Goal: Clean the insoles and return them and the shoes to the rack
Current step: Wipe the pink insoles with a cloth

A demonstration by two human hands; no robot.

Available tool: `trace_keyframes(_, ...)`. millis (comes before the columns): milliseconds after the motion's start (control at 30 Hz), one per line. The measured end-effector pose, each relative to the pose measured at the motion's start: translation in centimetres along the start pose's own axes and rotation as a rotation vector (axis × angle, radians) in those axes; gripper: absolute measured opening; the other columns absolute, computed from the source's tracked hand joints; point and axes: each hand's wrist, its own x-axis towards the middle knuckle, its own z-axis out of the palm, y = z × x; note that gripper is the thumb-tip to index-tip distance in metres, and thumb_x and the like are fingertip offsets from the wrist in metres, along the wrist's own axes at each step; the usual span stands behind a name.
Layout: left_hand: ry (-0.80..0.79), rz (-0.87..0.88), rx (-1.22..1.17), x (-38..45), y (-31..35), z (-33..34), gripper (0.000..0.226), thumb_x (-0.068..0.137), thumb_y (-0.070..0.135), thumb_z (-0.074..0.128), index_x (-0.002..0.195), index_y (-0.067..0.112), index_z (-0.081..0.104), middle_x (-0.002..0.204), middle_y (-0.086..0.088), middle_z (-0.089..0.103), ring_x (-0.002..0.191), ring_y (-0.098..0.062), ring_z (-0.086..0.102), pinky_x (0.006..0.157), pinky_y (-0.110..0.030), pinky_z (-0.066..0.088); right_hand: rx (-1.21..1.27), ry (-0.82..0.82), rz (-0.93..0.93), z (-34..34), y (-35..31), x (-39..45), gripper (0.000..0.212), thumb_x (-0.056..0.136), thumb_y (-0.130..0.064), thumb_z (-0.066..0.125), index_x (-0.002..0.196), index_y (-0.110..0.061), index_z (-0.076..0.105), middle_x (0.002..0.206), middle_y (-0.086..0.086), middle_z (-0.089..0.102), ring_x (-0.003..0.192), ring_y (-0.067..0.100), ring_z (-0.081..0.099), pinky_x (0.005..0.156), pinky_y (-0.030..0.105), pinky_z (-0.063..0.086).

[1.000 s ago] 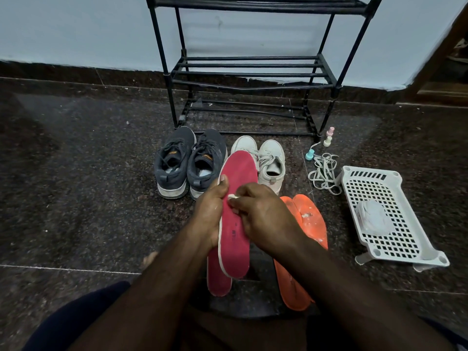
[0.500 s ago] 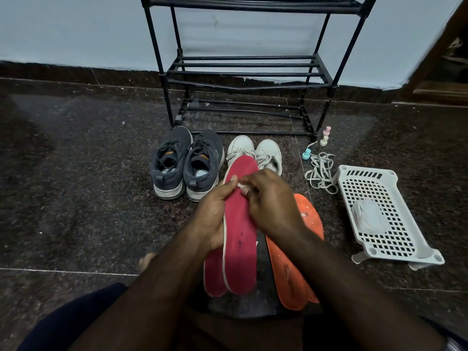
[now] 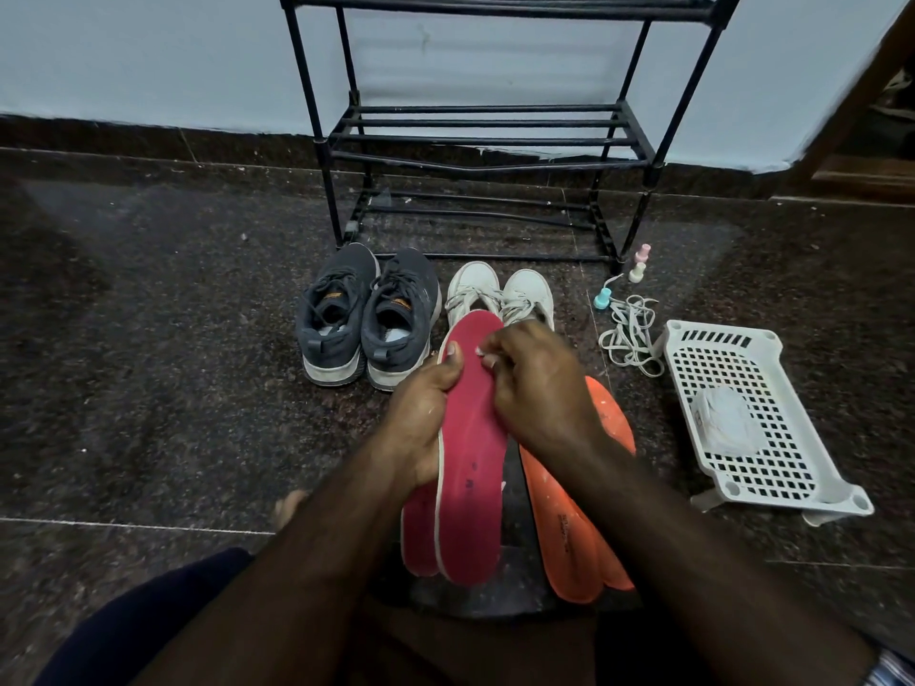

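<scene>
While both hands (image 3: 421,413) (image 3: 539,388) grip the red insole (image 3: 470,462), orange insoles (image 3: 569,527), shoes (image 3: 369,319) and basket (image 3: 772,492) surround it.

Left hand (image 3: 421,418): grips the red insole (image 3: 470,448) along its left edge, thumb on top.
Right hand (image 3: 537,388): fingers curled, pinching something small and white against that insole.
Floor: second red insole (image 3: 418,532), orange insoles (image 3: 569,532), grey shoes (image 3: 366,314), white shoes (image 3: 500,289).
Behind: black rack (image 3: 490,136).
</scene>
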Motion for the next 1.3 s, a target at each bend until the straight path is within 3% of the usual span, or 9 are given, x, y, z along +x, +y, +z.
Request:
trace_keyframes(233, -0.023, 0.008, -0.043, -0.3, 0.3, 0.1, 0.044, 0.103, 0.043, 0.044, 0.115, 0.007, 0.067, 0.101, -0.015, 0.07, 0.093, -0.03, 0.068, 0.093, -0.046, 0.052, -0.013, -0.042, 0.008, -0.3, 0.4, 0.6, 0.011, 0.085, -0.011, 0.067, 0.095, -0.01, 0.073, 0.089, 0.006, 0.065, 0.084, 0.025, 0.062, 0.076, 0.039, 0.052)
trace_keyframes(433, 0.067, 0.011, -0.072, 0.2, 1.2, -0.3, 0.049, 0.099, 0.05, 0.047, 0.098, 0.004, 0.065, 0.08, -0.012, 0.069, 0.064, -0.021, 0.068, 0.055, -0.027, 0.055, 0.05, -0.317, -0.088, -0.1, -2.1, -1.7, 0.013, 0.081, -0.013, 0.071, 0.092, -0.015, 0.077, 0.084, 0.004, 0.068, 0.081, 0.022, 0.064, 0.072, 0.035, 0.051)
trace_keyframes(633, 0.027, 0.028, -0.066, -0.4, 1.1, 0.0, 0.054, 0.1, 0.049, 0.043, 0.112, 0.002, 0.065, 0.09, -0.016, 0.072, 0.079, -0.026, 0.072, 0.077, -0.039, 0.059, 0.034, -0.101, 0.012, -0.4, -1.0, -0.3, 0.009, 0.084, -0.015, 0.068, 0.091, -0.014, 0.074, 0.087, 0.004, 0.065, 0.082, 0.022, 0.063, 0.075, 0.036, 0.052)
trace_keyframes(767, 0.096, 0.027, -0.075, -0.2, 1.2, -0.1, 0.055, 0.098, 0.051, 0.047, 0.109, 0.0, 0.064, 0.089, -0.015, 0.072, 0.078, -0.025, 0.072, 0.072, -0.035, 0.061, 0.023, -0.267, 0.01, 0.3, -2.7, -1.9, 0.015, 0.084, -0.016, 0.064, 0.095, -0.018, 0.074, 0.088, 0.004, 0.067, 0.084, 0.023, 0.063, 0.076, 0.039, 0.051)
trace_keyframes(867, 0.156, 0.062, -0.077, 0.0, 1.9, -0.3, 0.062, 0.099, 0.052, 0.047, 0.126, -0.002, 0.059, 0.098, -0.017, 0.073, 0.082, -0.027, 0.073, 0.065, -0.037, 0.061, 0.102, -0.382, 0.069, -0.2, -3.5, -2.3, 0.011, 0.084, -0.017, 0.064, 0.09, -0.021, 0.074, 0.085, -0.004, 0.07, 0.083, 0.013, 0.062, 0.075, 0.03, 0.048)
trace_keyframes(1067, 0.091, 0.049, -0.107, -0.8, 2.3, 0.1, 0.065, 0.101, 0.054, 0.04, 0.128, -0.002, 0.057, 0.097, -0.018, 0.072, 0.083, -0.029, 0.072, 0.07, -0.039, 0.063, 0.108, -0.183, 0.119, -0.9, -3.1, -1.0, 0.01, 0.086, -0.015, 0.069, 0.095, -0.016, 0.073, 0.086, -0.003, 0.064, 0.081, 0.01, 0.058, 0.073, 0.016, 0.036)
trace_keyframes(1133, 0.108, 0.043, -0.103, -0.8, 2.3, 0.1, 0.062, 0.1, 0.055, 0.041, 0.119, -0.001, 0.061, 0.094, -0.017, 0.073, 0.082, -0.028, 0.073, 0.069, -0.038, 0.062, 0.114, -0.239, 0.108, -0.6, -3.5, -1.6, 0.013, 0.085, -0.015, 0.069, 0.096, -0.016, 0.074, 0.088, -0.002, 0.069, 0.08, 0.009, 0.06, 0.075, 0.018, 0.04)
trace_keyframes(1233, 0.146, 0.046, -0.12, -0.4, 3.0, -0.4, 0.07, 0.097, 0.06, 0.044, 0.13, 0.0, 0.058, 0.102, -0.018, 0.071, 0.089, -0.031, 0.069, 0.076, -0.041, 0.059, 0.247, -0.442, 0.188, -0.6, -3.8, -2.4, 0.009, 0.083, -0.016, 0.072, 0.091, -0.019, 0.076, 0.074, -0.008, 0.071, 0.063, -0.002, 0.059, 0.063, 0.014, 0.042)
trace_keyframes(1300, 0.132, 0.056, -0.141, -0.5, 3.4, -0.5, 0.074, 0.097, 0.061, 0.042, 0.134, -0.002, 0.055, 0.101, -0.02, 0.072, 0.09, -0.033, 0.069, 0.08, -0.045, 0.056, 0.44, -0.445, 0.257, -1.2, -3.4, -1.7, 0.011, 0.082, -0.015, 0.075, 0.092, -0.018, 0.075, 0.071, -0.005, 0.071, 0.061, 0.001, 0.061, 0.063, 0.018, 0.048)
